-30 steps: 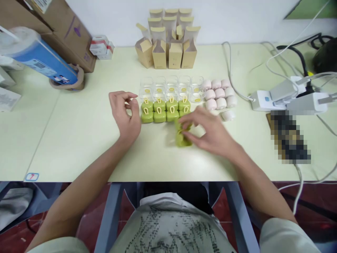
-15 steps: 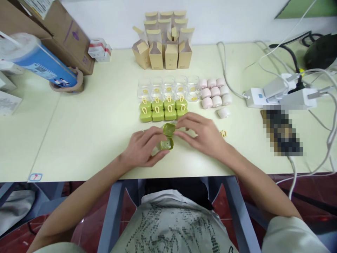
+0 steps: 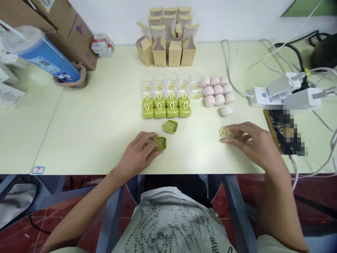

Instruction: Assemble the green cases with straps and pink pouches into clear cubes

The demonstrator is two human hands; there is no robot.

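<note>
My left hand (image 3: 138,151) holds a small hollow green case half (image 3: 160,143) by its left side, between thumb and fingers, open side up. Just beyond it, another hollow green case half (image 3: 171,127) lies loose on the table. My right hand (image 3: 254,142) is off to the right, thumb and forefinger apart, its tips beside a few small yellow loops (image 3: 224,132). Behind the case halves stand two rows of closed green cases (image 3: 160,112), each topped with a yellow loop.
Clear plastic covers (image 3: 171,86) stand in rows behind the green cases, with pale pink rounded pieces (image 3: 218,90) to their right. Open cardboard boxes (image 3: 175,53) are near the wall. A power strip (image 3: 259,97) with cables lies right; a blue cup (image 3: 50,58) leans left.
My right hand has left the green case halves and moved right to the yellow loops. The farther half now lies free; my left hand has shifted slightly left with the nearer one.
</note>
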